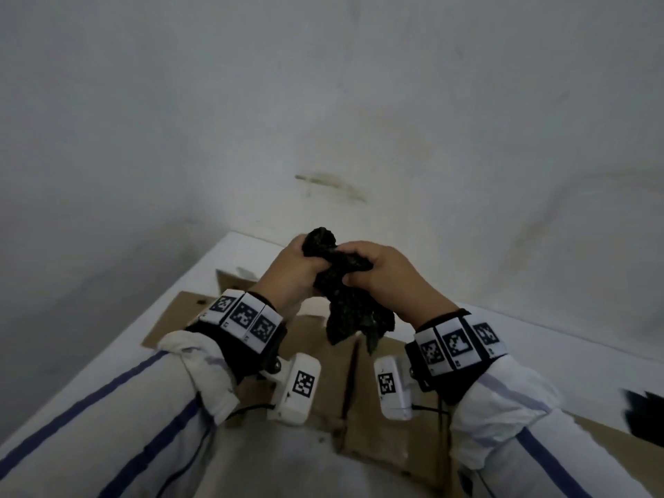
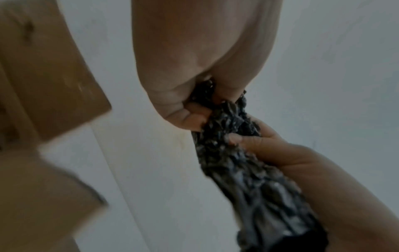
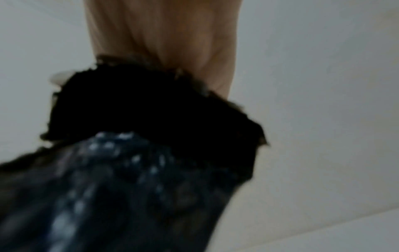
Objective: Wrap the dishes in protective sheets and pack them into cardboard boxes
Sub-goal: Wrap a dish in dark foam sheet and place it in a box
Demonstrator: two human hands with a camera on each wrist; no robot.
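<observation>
A crumpled black protective sheet [image 1: 341, 285], bubbly in texture, is bunched between both hands above a cardboard box [image 1: 323, 375]. My left hand [image 1: 291, 271] grips its upper part, and my right hand [image 1: 377, 271] grips it just beside, fingers curled round the bunch. The sheet's loose end hangs down towards the box. The left wrist view shows the sheet [image 2: 228, 136] squeezed in my left hand [image 2: 187, 109], with the right hand's fingers [image 2: 248, 141] on it. In the right wrist view the black sheet [image 3: 140, 153] fills the lower left and hides my fingers. No dish is in view.
The box flaps [image 1: 201, 303] lie open on a white table [image 1: 118, 357] that stands against a white wall [image 1: 323, 102]. Another dark piece [image 1: 646, 415] shows at the right edge.
</observation>
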